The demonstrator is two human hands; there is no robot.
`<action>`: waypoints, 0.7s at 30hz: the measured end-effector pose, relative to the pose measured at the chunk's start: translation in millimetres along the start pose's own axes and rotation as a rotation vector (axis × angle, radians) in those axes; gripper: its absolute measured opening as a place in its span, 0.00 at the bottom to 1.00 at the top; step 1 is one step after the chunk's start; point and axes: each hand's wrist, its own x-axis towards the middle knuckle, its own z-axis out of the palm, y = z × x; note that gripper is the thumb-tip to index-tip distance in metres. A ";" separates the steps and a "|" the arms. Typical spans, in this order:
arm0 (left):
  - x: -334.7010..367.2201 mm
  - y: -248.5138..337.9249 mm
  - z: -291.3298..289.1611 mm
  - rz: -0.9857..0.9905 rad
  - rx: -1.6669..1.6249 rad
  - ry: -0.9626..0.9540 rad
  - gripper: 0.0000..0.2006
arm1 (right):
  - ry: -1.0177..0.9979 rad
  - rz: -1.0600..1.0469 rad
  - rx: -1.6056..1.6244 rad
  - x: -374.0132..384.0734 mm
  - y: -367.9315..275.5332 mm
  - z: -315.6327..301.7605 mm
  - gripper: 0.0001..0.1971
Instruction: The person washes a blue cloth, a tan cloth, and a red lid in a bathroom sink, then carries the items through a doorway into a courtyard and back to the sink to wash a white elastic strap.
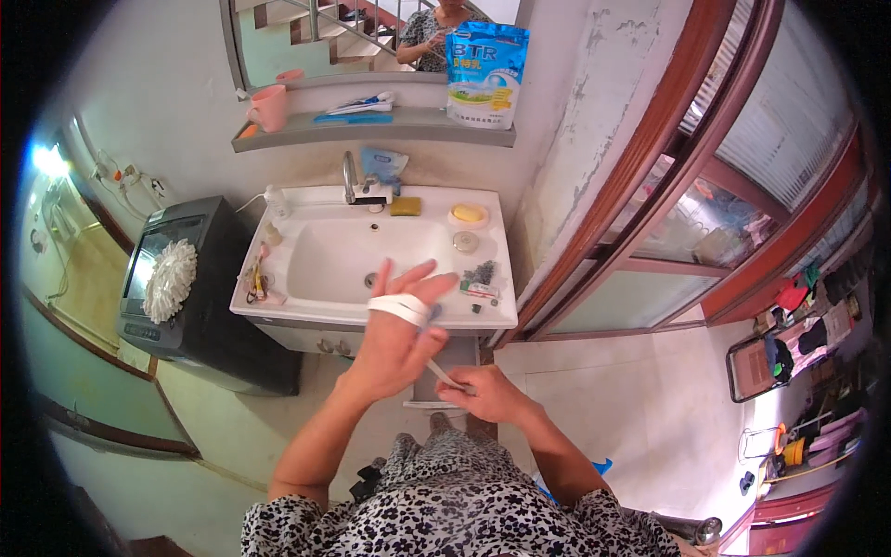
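Observation:
My left hand [399, 336] is raised in front of the sink with its fingers spread. A white strip [399, 306] goes around it just below the fingers; whether it is a bandage or a strap I cannot make out. Lower and to the right, my right hand [481, 394] is closed, pinching a pale length of the strip that runs down from the left hand. A white sink [325, 246] with a chrome faucet [349, 174] lies beyond both hands. Below the left hand's wrist side, an open drawer [455, 357] shows partly, the hands covering some of it.
Around the basin are a yellow-green sponge [406, 206], a soap dish [469, 216] and small items. A black washing machine [209, 297] carrying a white ruffled thing [171, 281] stands left. The shelf [325, 132] holds a pink mug [268, 109] and a blue-white pouch [486, 79].

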 end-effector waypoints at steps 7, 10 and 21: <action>-27.5 -20.6 -26.5 -0.514 -0.003 -0.832 0.18 | 0.298 -0.101 0.232 3.2 -2.1 -14.6 0.09; -19.8 6.0 0.5 -0.159 -0.630 -0.063 0.17 | 0.059 0.176 0.337 -1.7 -6.1 0.7 0.11; -32.0 -9.2 -17.1 -0.374 -0.589 -0.389 0.19 | 0.109 -0.112 0.141 4.6 17.5 16.6 0.10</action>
